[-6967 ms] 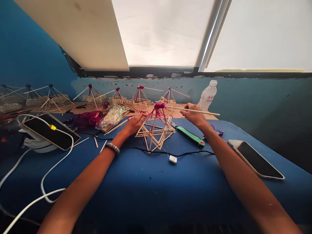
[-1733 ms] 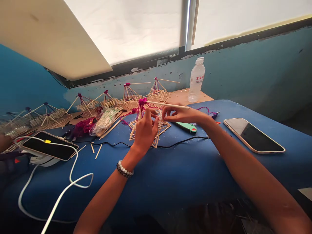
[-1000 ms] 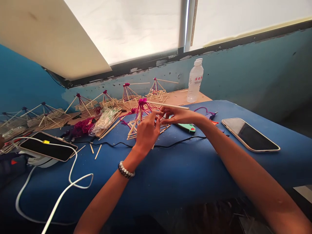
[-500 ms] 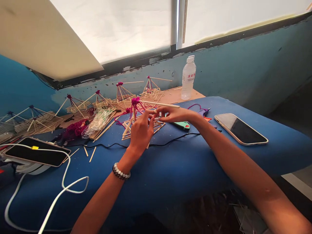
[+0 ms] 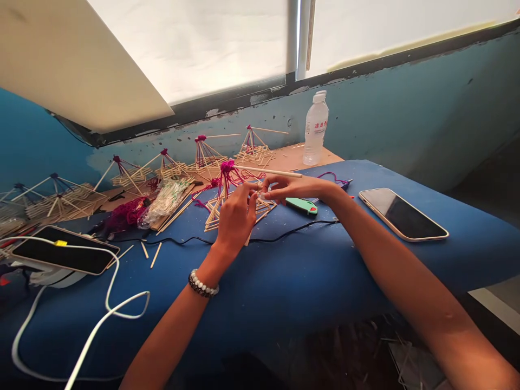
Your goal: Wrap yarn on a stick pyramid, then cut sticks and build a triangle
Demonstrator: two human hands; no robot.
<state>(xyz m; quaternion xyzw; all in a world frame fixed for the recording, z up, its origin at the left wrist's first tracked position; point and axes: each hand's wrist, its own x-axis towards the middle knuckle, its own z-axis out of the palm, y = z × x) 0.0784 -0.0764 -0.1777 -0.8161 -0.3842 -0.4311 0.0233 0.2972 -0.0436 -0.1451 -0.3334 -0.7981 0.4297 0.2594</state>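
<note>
A frame of thin wooden sticks (image 5: pixel 221 208) bound at its peak with magenta yarn (image 5: pixel 226 166) sits on the blue table (image 5: pixel 284 281). My left hand (image 5: pixel 235 216), with a bead bracelet on the wrist, is raised in front of it, fingers pinched together at the frame's right side. My right hand (image 5: pixel 298 188) meets it fingertip to fingertip, pinching the same spot. A long stick (image 5: pixel 270 172) juts right from the peak, above my right hand. What the fingertips pinch is too small to name.
A green box cutter (image 5: pixel 301 205) lies by my right hand, a phone (image 5: pixel 402 214) to the right. A second phone (image 5: pixel 60 255) with white cable sits left. Several finished stick frames (image 5: pixel 205 154), yarn (image 5: pixel 125 212), a stick bundle (image 5: pixel 166 197) and a water bottle (image 5: pixel 316 129) line the back.
Seven seconds ago my hands were apart, left on the frame, right holding the long stick. They have since come together at the frame's right side and stayed there; the view has shifted slightly.
</note>
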